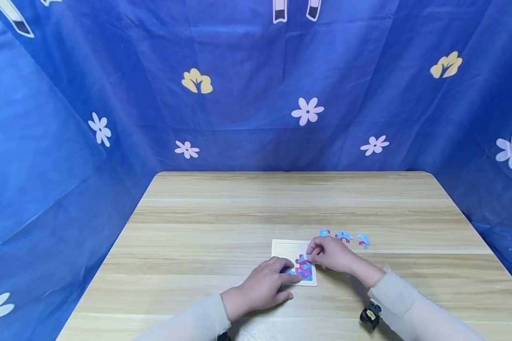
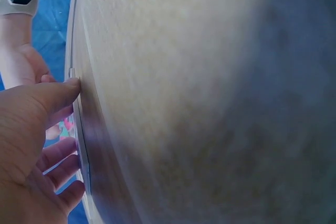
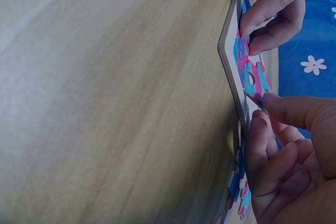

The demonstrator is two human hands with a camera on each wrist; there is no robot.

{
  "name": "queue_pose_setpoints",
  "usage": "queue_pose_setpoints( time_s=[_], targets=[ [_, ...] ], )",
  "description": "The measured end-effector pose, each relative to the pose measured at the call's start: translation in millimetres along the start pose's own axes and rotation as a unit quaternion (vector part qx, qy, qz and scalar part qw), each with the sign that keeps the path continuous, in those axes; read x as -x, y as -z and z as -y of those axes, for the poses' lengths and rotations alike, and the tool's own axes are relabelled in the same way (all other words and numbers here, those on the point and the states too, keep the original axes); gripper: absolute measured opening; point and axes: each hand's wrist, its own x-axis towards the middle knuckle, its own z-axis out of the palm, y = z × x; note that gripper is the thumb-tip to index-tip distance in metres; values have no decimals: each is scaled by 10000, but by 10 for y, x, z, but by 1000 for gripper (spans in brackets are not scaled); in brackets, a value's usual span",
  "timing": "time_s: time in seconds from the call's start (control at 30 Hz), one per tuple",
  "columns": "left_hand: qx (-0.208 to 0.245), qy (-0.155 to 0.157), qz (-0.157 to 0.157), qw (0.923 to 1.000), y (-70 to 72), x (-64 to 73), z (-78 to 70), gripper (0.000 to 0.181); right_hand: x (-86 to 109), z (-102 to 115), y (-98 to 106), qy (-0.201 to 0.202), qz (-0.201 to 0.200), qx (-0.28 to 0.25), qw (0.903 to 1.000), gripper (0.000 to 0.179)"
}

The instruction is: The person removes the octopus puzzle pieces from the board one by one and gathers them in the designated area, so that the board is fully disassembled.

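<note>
Puzzle piece (image 3: 256, 101) sits pinched by right hand (image 1: 333, 254), spread left hand (image 1: 266, 283) touching board (image 1: 285, 249).

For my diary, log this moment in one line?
left hand: on puzzle tray; right hand: pinching jigsaw piece; loose pieces: on table

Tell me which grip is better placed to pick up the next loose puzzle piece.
Right, I'd judge. The right grip is nearer the loose pieces, though it should first place the piece it pinches. The left grip lies over the frame, farther off.
</note>
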Motion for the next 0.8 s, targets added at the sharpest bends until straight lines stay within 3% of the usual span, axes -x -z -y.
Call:
queue_pose_setpoints(
  time_s=[0.37, 0.8],
  targets=[
    [6, 17, -15, 10000, -20, 15, 2, 35, 6, -31, 19, 116, -132, -348, 9992, 5],
    [-7, 92, 95, 9999, -24, 15, -25, 37, 97, -247, 177, -197, -630, -512, 9965, 8]
  ],
)
